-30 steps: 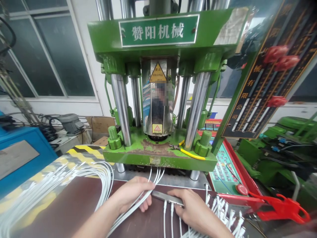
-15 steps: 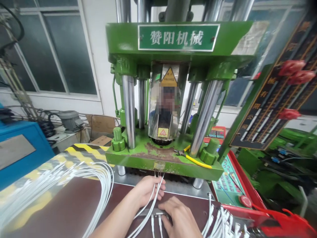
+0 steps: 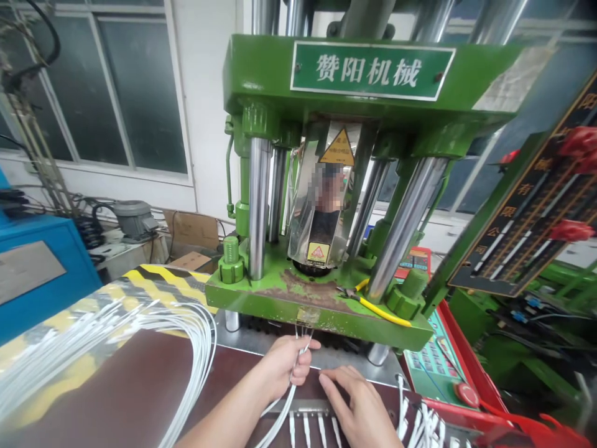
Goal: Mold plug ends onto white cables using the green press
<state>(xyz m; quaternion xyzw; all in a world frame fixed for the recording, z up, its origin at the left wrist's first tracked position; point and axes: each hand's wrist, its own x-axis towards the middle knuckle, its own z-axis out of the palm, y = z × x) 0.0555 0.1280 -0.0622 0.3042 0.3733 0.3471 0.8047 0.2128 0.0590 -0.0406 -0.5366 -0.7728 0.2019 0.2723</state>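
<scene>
My left hand (image 3: 286,364) is closed around a few thin white cables (image 3: 282,414), just under the front edge of the green press (image 3: 280,306). The cables' upper ends rise above my fist towards that edge. To its right, my right hand (image 3: 357,398) is open, fingers loosely stretched and held together over a flat metal bar (image 3: 303,407). Several white cable ends (image 3: 306,429) stick out of the bar's near side in a row. Part of the bar lies hidden behind my hands.
A large bundle of white cables (image 3: 198,348) curves over the brown tabletop (image 3: 116,379) at left. Yellow-handled pliers (image 3: 377,310) rest on the press bed. More white cables (image 3: 426,423) lie at right, near a control panel (image 3: 433,361) with a red button (image 3: 466,394).
My view has swung left, so the press appears further right. My left fingers have closed tighter round the cables. My right hand has drawn away from the metal bar, uncovering more white ends.
</scene>
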